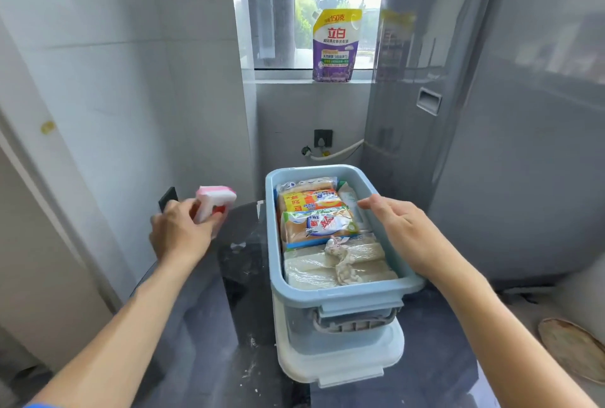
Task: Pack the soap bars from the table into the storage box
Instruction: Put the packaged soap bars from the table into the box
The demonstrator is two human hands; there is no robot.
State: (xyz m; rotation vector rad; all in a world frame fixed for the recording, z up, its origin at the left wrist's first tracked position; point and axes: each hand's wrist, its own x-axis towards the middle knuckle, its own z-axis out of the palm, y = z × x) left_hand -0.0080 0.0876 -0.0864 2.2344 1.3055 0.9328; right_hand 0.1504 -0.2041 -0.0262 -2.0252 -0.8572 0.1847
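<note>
A light blue storage box (340, 289) stands on the dark table (203, 342), resting on its white lid (340, 361). Inside lie wrapped soap bars: an orange-and-yellow pack (311, 199) at the far end, a blue-and-orange pack (319, 224) in the middle and pale bars in clear wrap (334, 267) nearest me. My left hand (178, 231) holds a pink-and-white soap pack (214, 203) up, to the left of the box. My right hand (402, 227) hovers over the box's right rim with fingers spread, holding nothing.
A grey washing machine (474, 113) rises directly right of the box. A purple detergent pouch (335, 46) stands on the windowsill behind. A white hose (337, 152) runs along the back wall. Tiled wall closes the left side. A round mat (573, 345) lies on the floor, lower right.
</note>
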